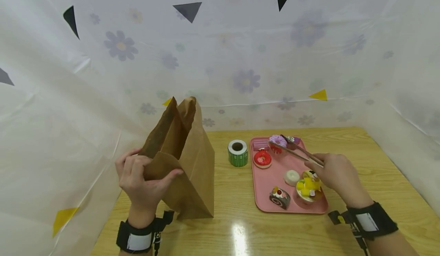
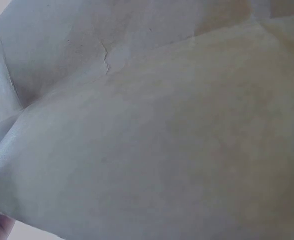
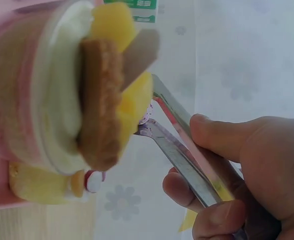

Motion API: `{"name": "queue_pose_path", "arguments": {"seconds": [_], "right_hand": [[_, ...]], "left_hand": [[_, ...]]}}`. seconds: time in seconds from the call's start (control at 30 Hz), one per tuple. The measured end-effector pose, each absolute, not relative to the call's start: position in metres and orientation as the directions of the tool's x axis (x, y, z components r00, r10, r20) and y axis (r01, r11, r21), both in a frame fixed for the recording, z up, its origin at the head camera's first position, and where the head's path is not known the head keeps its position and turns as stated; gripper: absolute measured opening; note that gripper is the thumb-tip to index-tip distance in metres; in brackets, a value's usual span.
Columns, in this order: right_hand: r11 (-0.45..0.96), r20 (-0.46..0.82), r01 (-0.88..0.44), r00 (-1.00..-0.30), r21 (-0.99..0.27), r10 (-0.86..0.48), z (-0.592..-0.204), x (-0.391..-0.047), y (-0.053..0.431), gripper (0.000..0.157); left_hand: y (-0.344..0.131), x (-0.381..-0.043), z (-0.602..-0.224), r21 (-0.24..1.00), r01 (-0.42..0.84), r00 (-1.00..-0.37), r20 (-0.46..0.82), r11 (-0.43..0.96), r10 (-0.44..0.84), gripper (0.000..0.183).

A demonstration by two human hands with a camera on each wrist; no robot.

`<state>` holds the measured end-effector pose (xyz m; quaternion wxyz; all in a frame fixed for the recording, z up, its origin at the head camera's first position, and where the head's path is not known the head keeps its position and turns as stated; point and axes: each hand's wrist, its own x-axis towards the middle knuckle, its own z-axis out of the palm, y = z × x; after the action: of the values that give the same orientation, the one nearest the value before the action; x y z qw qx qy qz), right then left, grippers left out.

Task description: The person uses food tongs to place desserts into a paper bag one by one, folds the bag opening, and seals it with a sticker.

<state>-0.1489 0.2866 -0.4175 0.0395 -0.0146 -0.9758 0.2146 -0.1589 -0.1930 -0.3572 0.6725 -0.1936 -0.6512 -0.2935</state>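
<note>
My left hand [image 1: 139,181] grips the near left rim of a standing brown paper bag [image 1: 201,168], with the thumb at the near side. The bag's mouth is open, and brown paper [image 2: 152,145] fills nearly the whole left wrist view. In my right hand [image 1: 338,174] are metal tongs [image 3: 179,161], held between thumb and fingers. Their arms stand apart, with the tips at a purple-topped dessert [image 1: 277,140] at the far side of a pink tray [image 1: 275,174]. In the right wrist view a dessert cup [image 3: 62,100] partly hides the tips.
On the tray are a red donut [image 1: 262,159], a white round bun [image 1: 291,177], a chocolate roll cake [image 1: 280,198] and a cup with yellow toppings [image 1: 308,187]. A green-and-white label roll [image 1: 238,155] stands between bag and tray. Floral sheeting [image 1: 220,57] encloses the wooden table [image 1: 233,195].
</note>
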Motion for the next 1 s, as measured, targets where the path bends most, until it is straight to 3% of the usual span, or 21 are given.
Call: {"name": "queue_pose_path", "arguments": {"seconds": [1.0], "right_hand": [[0.918, 0.366, -0.181, -0.930, -0.353, -0.042, -0.368, -0.123, 0.250, 0.053]], "left_hand": [[-0.193, -0.159, -0.356, 0.112, 0.649, -0.022, 0.991, 0.753, -0.129, 0.085]]}}
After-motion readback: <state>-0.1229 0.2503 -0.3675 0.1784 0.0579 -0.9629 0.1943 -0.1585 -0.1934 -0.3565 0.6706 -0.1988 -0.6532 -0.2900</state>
